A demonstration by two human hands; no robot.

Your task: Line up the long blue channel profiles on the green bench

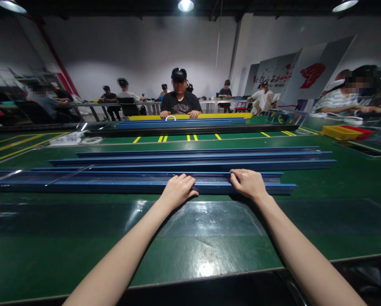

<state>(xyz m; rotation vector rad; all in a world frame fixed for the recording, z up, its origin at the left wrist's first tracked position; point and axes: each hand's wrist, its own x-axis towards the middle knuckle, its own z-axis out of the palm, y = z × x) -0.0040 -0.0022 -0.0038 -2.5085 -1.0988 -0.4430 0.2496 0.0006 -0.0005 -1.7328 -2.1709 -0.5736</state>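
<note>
A long blue channel profile (97, 187) lies across the green table, with clear plastic film in and over its left part. My left hand (180, 187) grips its near edge around the middle, fingers over the rim and thumb toward me. Further right, my right hand (248, 182) is curled over the same profile, with its index finger at the far rim. Both hands are closed on it. A clear plastic sheet (209, 219) lies flat on the table between my forearms and the profile.
More blue profiles (190, 159) lie just beyond. Further back are a black bar (193, 130), thin blue strips and a yellow bar (222, 115), where a person (181, 102) sits. Yellow and red trays (341, 132) and a dark flat device (362, 148) are at the right.
</note>
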